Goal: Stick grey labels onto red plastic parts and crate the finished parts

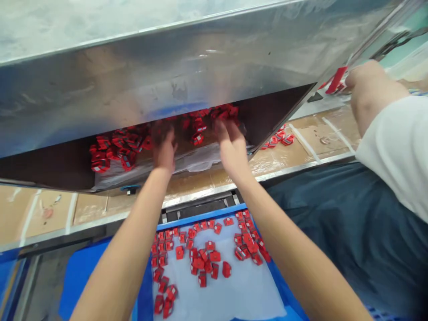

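Both my hands reach into the dark opening of a metal housing point(187, 58), among small red parts point(115, 147). At the left part of the opening, my left hand point(164, 149) is blurred, its fingertips lost in shadow beside the heap. My right hand point(231, 142) is further right, its fingers against red parts at the back of the opening; whether it holds any is hidden. Below my forearms lies a blue tray point(144, 285) lined with a pale sheet, bearing many red parts, some in rows on the left and others in loose clusters.
On the right, a person's hand point(371, 84) in a white sleeve is beside a red object point(336, 80). Dark trousers point(327, 214) are close to my right forearm. More red parts point(279, 137) lie on the cardboard-covered bench point(310, 133). The housing's metal lower edge crosses above my wrists.
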A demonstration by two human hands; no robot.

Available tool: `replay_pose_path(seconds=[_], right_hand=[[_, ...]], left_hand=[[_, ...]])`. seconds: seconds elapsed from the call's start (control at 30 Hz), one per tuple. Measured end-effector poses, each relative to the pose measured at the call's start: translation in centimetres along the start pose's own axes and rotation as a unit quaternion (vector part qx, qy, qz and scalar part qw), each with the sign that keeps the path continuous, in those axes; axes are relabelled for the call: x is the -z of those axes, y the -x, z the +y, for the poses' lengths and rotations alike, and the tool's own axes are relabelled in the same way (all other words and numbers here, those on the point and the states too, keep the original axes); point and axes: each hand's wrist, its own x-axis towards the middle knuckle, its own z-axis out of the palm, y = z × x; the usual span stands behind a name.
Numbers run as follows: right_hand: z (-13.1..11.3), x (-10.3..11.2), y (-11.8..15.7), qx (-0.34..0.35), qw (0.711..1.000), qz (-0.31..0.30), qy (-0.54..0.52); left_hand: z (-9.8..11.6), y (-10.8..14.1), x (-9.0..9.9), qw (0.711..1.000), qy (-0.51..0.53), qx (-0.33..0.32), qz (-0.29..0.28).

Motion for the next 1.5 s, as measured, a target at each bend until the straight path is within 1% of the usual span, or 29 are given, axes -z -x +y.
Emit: replay_pose_path(seconds=[0.03,0.07,0.1,0.17,0.2,0.23,0.27,0.3,0.33,0.4,0.5,0.6,0.7,0.77,0.8,0.83,0.87,0.93,0.97,1.03,1.07,1.1,1.13,1.2,1.27,1.33,1.4,1.43,1.5], right_hand=[[1.0,2.5,4.2,-0.033,0.998,-0.05,-0.007],[2.5,5.0,8.9,-0.081,0.993,-0.084,-0.004],[4.3,7.1,13.8,-0.14,0.985,-0.101,0.01],[8.4,9.9,23.1,-0.242,0.963,-0.091,0.078],[10.4,10.4,27.1,-0.268,0.952,-0.09,0.114],[12.1,10.5,30.6,-0.274,0.945,-0.116,0.136],[13.6,10.0,33.4,-0.28,0.94,-0.137,0.14],[14.6,9.2,35.6,-0.278,0.936,-0.166,0.139],[15.4,8.1,37.3,-0.269,0.932,-0.199,0.14],[16.3,5.8,39.3,-0.253,0.921,-0.249,0.162],[16.7,3.7,41.2,-0.241,0.903,-0.277,0.221],[15.4,4.0,44.0,-0.23,0.896,-0.303,0.23],[12.5,6.1,47.4,-0.22,0.893,-0.32,0.228],[10.8,7.6,48.5,-0.211,0.894,-0.322,0.23],[10.4,8.1,48.4,-0.206,0.896,-0.32,0.231],[10.5,8.4,47.7,-0.201,0.898,-0.313,0.234],[11.1,8.4,46.6,-0.197,0.902,-0.303,0.238],[13.4,7.3,43.2,-0.191,0.909,-0.278,0.246],[14.9,6.3,41.2,-0.188,0.912,-0.269,0.248],[18.1,3.9,37.5,-0.182,0.914,-0.271,0.24],[19.4,2.6,36.1,-0.18,0.914,-0.28,0.233],[20.3,1.4,35.2,-0.178,0.913,-0.291,0.225],[20.7,0.4,34.8,-0.176,0.911,-0.303,0.218],[20.1,-0.8,35.4,-0.172,0.908,-0.324,0.204],[18.0,-0.8,37.3,-0.164,0.904,-0.346,0.19],[15.5,0.3,39.6,-0.155,0.898,-0.372,0.18],[13.6,1.9,41.3,-0.151,0.89,-0.39,0.182],[13.1,2.6,41.8,-0.154,0.887,-0.391,0.189],[13.1,3.3,41.8,-0.166,0.885,-0.381,0.21]], left_hand=[[-0.5,3.4,1.6,1.0,0.006,0.022,-0.007],[-1.3,7.2,3.4,0.997,0.025,0.06,-0.039],[-2.4,11.3,5.3,0.992,0.027,0.102,-0.076],[-5.6,19.6,8.8,0.966,-0.029,0.203,-0.159],[-7.6,23.4,10.2,0.957,-0.075,0.236,-0.153],[-9.7,26.9,11.3,0.95,-0.127,0.251,-0.132],[-11.9,29.8,12.1,0.944,-0.179,0.25,-0.119],[-14.0,32.3,12.4,0.934,-0.23,0.244,-0.127],[-15.9,34.3,12.5,0.919,-0.277,0.237,-0.149],[-19.0,36.9,11.9,0.888,-0.356,0.218,-0.193],[-21.3,38.9,10.8,0.855,-0.43,0.187,-0.221],[-21.2,41.6,10.9,0.846,-0.448,0.169,-0.233],[-19.8,46.0,12.4,0.843,-0.436,0.187,-0.255],[-18.8,48.3,13.6,0.844,-0.417,0.199,-0.272],[-18.4,48.6,14.2,0.848,-0.41,0.199,-0.271],[-18.1,48.1,14.8,0.853,-0.409,0.193,-0.261],[-17.9,46.8,15.4,0.857,-0.416,0.184,-0.24],[-17.9,42.0,16.6,0.853,-0.46,0.168,-0.178],[-18.2,39.0,17.1,0.841,-0.492,0.171,-0.144],[-19.4,33.4,17.8,0.796,-0.559,0.213,-0.094],[-20.2,31.3,18.0,0.787,-0.569,0.225,-0.079],[-20.8,30.0,18.0,0.78,-0.576,0.232,-0.076],[-21.4,29.5,17.9,0.777,-0.579,0.234,-0.08],[-21.7,30.7,17.4,0.782,-0.572,0.223,-0.109],[-20.8,33.6,16.6,0.79,-0.557,0.206,-0.153],[-19.2,36.9,16.1,0.799,-0.534,0.19,-0.202],[-17.5,39.2,16.1,0.806,-0.508,0.176,-0.246],[-16.8,39.9,16.3,0.808,-0.499,0.171,-0.262],[-16.1,39.8,17.2,0.807,-0.497,0.169,-0.269]])
